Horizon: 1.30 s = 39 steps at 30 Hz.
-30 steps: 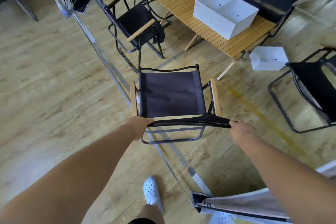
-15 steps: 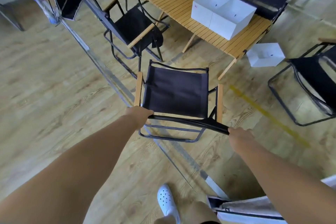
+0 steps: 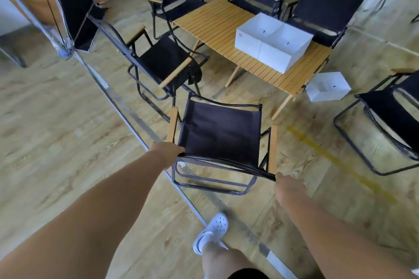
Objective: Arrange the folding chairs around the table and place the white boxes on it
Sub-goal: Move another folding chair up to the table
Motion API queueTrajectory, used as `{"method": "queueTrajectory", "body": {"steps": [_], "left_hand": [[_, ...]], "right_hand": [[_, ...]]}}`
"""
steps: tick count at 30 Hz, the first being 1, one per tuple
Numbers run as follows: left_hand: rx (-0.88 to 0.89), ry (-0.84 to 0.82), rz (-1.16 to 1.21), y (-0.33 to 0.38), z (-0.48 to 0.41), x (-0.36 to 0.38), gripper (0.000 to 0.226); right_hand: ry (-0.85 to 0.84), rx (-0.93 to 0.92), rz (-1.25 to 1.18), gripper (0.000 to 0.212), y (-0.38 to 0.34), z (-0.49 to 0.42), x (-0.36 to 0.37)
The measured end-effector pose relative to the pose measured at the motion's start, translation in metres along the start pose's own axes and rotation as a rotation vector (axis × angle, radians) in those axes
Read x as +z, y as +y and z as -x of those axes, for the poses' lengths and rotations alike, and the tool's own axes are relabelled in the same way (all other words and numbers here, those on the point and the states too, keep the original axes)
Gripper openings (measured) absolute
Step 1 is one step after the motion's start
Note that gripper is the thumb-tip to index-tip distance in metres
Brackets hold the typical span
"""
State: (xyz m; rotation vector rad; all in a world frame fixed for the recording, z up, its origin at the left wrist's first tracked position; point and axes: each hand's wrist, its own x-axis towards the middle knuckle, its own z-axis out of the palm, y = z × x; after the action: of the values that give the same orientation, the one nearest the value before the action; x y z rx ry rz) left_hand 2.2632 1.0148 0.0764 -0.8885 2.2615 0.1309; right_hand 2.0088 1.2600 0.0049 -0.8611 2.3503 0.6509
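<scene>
Head view | chairs (image 3: 167, 61): six | white boxes (image 3: 256, 36) (image 3: 288, 50) (image 3: 326, 86): two on table (image 3: 210, 22), one on floor (image 3: 56, 131) | hands (image 3: 169, 150) (image 3: 286, 186) grip nearest chair (image 3: 221, 133)

— matt black cloth seat, dark metal tubing, pale wooden armrests on the folding chair (image 3: 219, 133).
— at one o'clock, slatted wood table (image 3: 213, 22), smooth white card boxes (image 3: 269, 52); wood-grain floor (image 3: 56, 131) with a dull sheen.

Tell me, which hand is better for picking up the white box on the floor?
Probably the right hand. The box lies on the floor right of the table, on that hand's side; the left hand is farther off. Both grip the chair now.
</scene>
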Motion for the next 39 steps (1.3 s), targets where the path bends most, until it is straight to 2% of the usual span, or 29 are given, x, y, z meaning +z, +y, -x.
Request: {"method": "queueTrajectory", "body": {"steps": [3, 6, 11, 21, 31, 35, 39], "left_hand": [[0.018, 0.006, -0.023, -0.018, -0.029, -0.021, 0.055], [0.034, 0.016, -0.046, -0.037, -0.058, -0.04, 0.053], [0.074, 0.036, -0.093, -0.064, -0.099, -0.067, 0.048], [0.181, 0.064, -0.235, -0.106, -0.159, -0.14, 0.05], [0.331, 0.044, -0.243, -0.183, -0.248, -0.184, 0.036], [0.358, 0.051, -0.22, -0.219, -0.278, -0.188, 0.048], [0.412, 0.059, -0.246, -0.237, -0.292, -0.183, 0.055]], "right_hand": [[-0.024, 0.015, -0.012, 0.063, -0.015, -0.022, -0.023], [-0.07, 0.035, -0.037, 0.06, -0.029, -0.04, -0.049], [-0.075, 0.048, -0.12, 0.039, -0.049, -0.062, -0.073], [-0.078, 0.1, -0.223, 0.045, -0.083, -0.075, -0.111], [-0.135, 0.252, -0.249, 0.047, -0.166, -0.087, -0.155], [-0.153, 0.258, -0.2, 0.052, -0.202, -0.096, -0.179], [-0.211, 0.325, -0.261, 0.051, -0.227, -0.1, -0.184]]}}
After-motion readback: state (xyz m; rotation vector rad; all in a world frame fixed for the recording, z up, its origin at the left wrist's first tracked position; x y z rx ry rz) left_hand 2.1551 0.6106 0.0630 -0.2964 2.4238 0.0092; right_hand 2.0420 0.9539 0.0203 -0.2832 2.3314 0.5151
